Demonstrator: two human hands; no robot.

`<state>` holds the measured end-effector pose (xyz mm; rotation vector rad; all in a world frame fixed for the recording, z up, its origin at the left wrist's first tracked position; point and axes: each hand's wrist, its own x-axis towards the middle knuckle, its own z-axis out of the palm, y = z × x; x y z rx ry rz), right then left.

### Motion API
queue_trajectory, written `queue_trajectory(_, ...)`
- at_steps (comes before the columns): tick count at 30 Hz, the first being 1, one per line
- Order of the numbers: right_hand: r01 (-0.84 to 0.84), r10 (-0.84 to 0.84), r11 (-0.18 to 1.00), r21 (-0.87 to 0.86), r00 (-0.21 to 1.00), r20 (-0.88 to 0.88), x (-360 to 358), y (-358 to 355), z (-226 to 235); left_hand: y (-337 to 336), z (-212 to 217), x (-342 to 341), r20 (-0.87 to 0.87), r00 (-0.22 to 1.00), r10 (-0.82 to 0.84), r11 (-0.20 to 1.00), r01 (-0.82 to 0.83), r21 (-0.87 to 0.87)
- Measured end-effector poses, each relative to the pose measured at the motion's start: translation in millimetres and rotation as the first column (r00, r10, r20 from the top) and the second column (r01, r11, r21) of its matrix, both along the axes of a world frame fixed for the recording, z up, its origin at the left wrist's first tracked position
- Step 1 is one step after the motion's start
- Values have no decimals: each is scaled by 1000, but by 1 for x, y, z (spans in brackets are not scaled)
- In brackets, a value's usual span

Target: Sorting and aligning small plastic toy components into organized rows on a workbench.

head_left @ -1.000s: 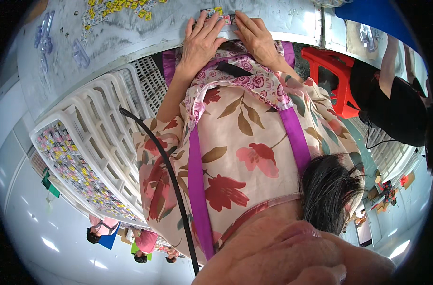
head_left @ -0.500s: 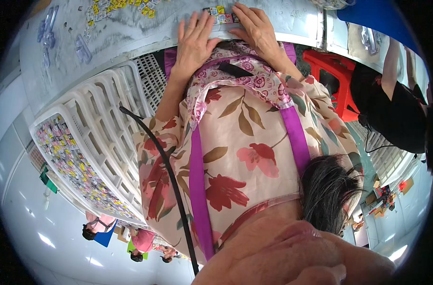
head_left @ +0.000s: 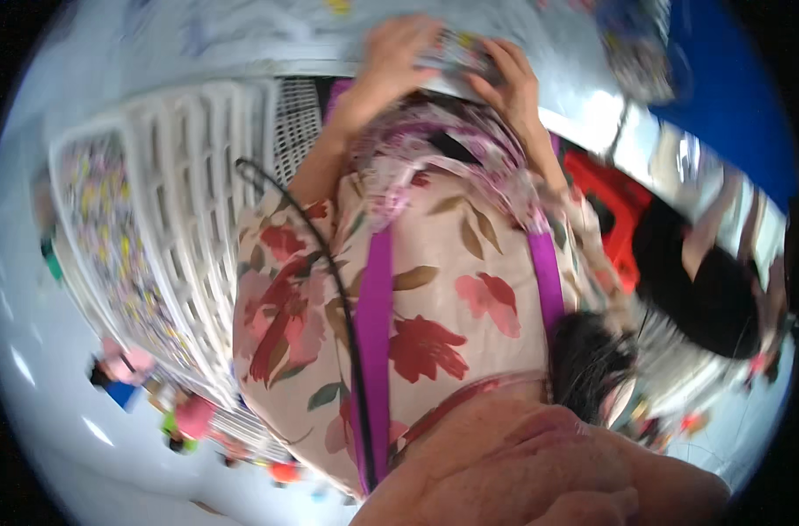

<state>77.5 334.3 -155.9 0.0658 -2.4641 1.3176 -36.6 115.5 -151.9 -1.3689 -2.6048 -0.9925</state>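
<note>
While both hands reach to the far edge of a pale worktable (head_left: 242, 39), the left hand (head_left: 398, 54) lies with fingers spread over a small multicoloured object (head_left: 459, 51) and the right hand (head_left: 510, 81) curls its fingers around that object's other side, though motion blur hides what it is. Closer in, the person's flowered smock (head_left: 435, 289) with purple straps (head_left: 378, 316) fills the middle of the view, crossed by a thin black cable (head_left: 334, 272). A white slatted plastic crate (head_left: 189, 219) stands at the left, and a red stool (head_left: 614, 206) sits at the right.
</note>
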Motion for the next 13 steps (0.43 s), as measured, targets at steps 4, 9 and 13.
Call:
queue_trajectory(4,73,-73,997,18,996,43,10,9,-25,35,-26,-4,-7,990,-142,989,141,-52)
queue_trajectory(9,30,-19,991,-131,996,82,11,2,-29,29,-4,-1,119,981,-153,985,161,-55)
queue_trajectory(13,-32,104,899,-437,984,144,4,6,-19,20,16,-5,148,983,-108,993,114,-32)
